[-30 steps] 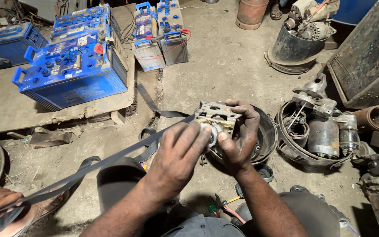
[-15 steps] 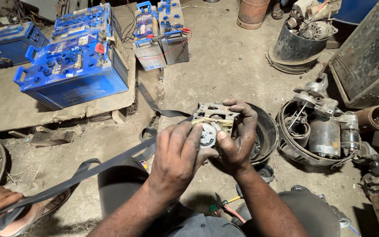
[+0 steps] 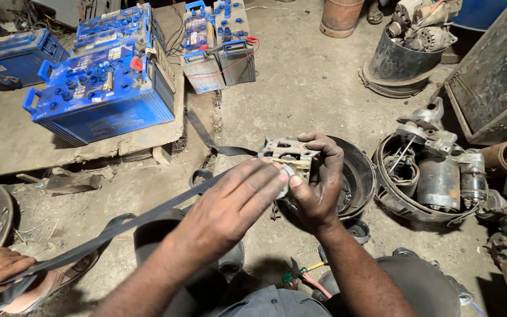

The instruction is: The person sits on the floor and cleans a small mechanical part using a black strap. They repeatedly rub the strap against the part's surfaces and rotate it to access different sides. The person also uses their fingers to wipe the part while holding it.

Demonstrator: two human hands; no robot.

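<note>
Gripping a grey metal plate assembly (image 3: 289,154) at centre frame, the right hand (image 3: 318,185) has its fingers clamped around the part above a round black pan (image 3: 356,176). The left hand (image 3: 230,205) lies flat, fingers together, fingertips touching the part's face. A black strap (image 3: 118,226) runs from the part toward 8 o'clock. At 10 o'clock stand blue rectangular batteries (image 3: 98,94) carrying small pale labels and a red cap; two grey-cased batteries (image 3: 218,61) sit at 11 o'clock. Compared with the earlier frame, the left hand has flattened and slid slightly lower.
</note>
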